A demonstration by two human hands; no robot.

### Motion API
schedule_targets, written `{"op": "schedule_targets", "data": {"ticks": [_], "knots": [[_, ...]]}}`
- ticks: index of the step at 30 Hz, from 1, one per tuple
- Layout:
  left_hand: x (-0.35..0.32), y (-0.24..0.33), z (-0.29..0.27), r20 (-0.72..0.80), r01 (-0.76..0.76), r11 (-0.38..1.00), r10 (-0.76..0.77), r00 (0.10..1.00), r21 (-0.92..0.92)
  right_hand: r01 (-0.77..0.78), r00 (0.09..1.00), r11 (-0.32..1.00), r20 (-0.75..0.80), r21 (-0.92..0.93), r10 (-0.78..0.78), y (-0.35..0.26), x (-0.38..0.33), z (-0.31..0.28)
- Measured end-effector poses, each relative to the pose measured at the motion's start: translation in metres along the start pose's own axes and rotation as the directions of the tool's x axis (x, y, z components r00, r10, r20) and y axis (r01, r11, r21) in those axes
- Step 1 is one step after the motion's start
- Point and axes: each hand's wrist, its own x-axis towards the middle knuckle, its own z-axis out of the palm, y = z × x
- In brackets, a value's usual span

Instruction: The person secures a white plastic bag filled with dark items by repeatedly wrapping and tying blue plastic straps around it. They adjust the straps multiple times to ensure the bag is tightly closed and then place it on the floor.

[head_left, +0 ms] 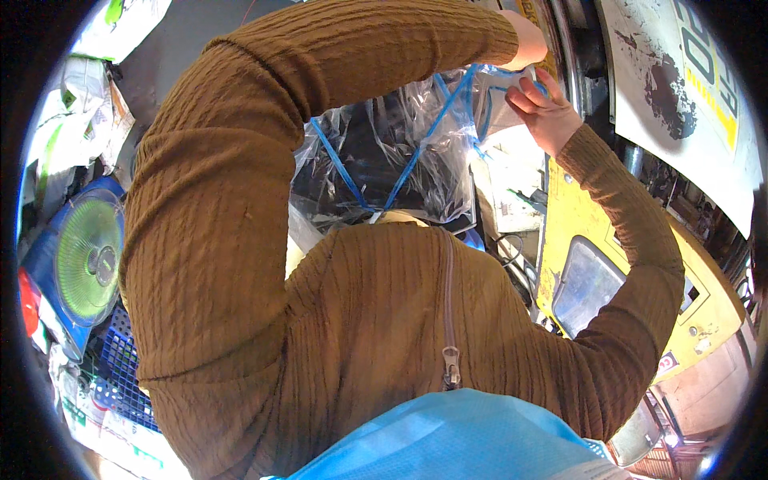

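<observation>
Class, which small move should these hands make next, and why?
Perhaps gently spread the clear, blue-striped plastic: it looks wrinkled, the right hand has its fingers at its upper end, and the left hand is close by, higher in the picture.

Right hand (pixel 547 118) at blue-striped clear plastic (pixel 435 132), left hand (pixel 527 40) beside, blue fan (pixel 88 260)

grey floor (pixel 180 60) | white-and-green bags (pixel 84 112) on it | blue fan (pixel 90 264) nearby, base unclear
</observation>
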Motion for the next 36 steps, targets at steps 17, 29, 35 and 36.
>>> {"op": "schedule_targets", "data": {"ticks": [17, 29, 35, 36], "knots": [[-0.008, -0.010, -0.023, 0.207, -0.107, 0.991, 0.122, 0.971, -0.079, -0.168, 0.836, 0.481, -0.134, 0.861, 0.533, -0.002, -0.042, -0.028], [-0.007, 0.013, 0.010, 0.209, -0.203, 0.971, 0.174, 0.962, 0.127, 0.219, 0.112, -0.350, 0.333, 0.911, 0.936, -0.077, -0.011, 0.056], [-0.022, 0.009, 0.006, 0.130, -0.275, 0.935, 0.251, 0.959, 0.222, 0.236, 0.499, -0.416, 0.258, 0.878, 0.827, -0.069, 0.034, 0.070], [-0.024, 0.010, 0.003, 0.105, -0.321, 0.920, 0.304, 0.947, 0.226, 0.229, 0.495, -0.394, 0.241, 0.890, 0.834, -0.072, 0.034, 0.066]]}}
